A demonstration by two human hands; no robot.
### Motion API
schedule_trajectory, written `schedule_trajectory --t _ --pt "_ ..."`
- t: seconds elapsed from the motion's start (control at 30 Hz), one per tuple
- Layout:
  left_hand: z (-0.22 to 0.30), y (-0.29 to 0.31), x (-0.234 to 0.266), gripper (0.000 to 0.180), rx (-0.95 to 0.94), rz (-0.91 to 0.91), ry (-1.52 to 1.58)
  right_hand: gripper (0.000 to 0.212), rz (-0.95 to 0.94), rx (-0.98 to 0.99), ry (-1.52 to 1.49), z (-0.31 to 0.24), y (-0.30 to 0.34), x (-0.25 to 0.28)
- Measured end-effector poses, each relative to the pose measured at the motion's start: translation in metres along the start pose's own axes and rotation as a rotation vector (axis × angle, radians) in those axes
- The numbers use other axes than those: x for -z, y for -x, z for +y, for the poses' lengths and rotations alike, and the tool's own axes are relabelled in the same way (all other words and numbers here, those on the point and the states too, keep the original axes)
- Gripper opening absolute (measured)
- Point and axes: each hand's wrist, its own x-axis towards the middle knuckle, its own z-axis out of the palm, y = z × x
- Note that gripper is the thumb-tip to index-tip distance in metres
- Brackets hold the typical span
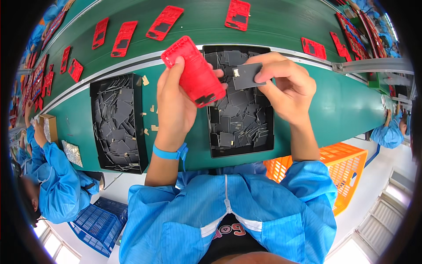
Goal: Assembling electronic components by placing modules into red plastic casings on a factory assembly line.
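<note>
My left hand (175,99), with a blue band on its wrist, grips a red plastic cover (192,70). The cover is tilted, and a black patch lies at its lower end. Between the thumb and fingers of my right hand (288,86) is a dark grey square pad (245,76) with a small pale mark on one corner. The pad is just right of the cover, apart from it. Both hands are above a black tray (241,154) full of loose dark pads, and they hide part of its far end.
Another black tray (141,132) of pads stands left, with small tan scraps (154,127) beside it. Several red covers (124,38) lie on the green belt (206,22) beyond a metal rail. An orange crate (347,154) is at right. A co-worker in blue (61,180) sits left.
</note>
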Motion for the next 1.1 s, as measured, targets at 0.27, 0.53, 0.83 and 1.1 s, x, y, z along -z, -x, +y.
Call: schedule_trajectory --t 0.27,0.53,0.83,1.1 --pt "-0.004 0.001 -0.014 0.040 0.029 -0.062 -0.064 0.023 0.136 -0.293 0.026 -0.005 0.013 -0.008" --pt "-0.008 0.006 -0.018 0.033 -0.109 -0.136 -0.306 0.021 0.210 -0.454 -0.048 -0.015 0.014 -0.019" --pt "-0.014 0.010 -0.018 0.035 -0.172 -0.151 -0.301 0.021 0.302 -0.499 -0.118 -0.014 0.012 -0.024" --pt "-0.015 0.012 -0.021 0.035 -0.174 -0.160 -0.282 0.016 0.295 -0.574 -0.082 -0.017 0.010 -0.028"
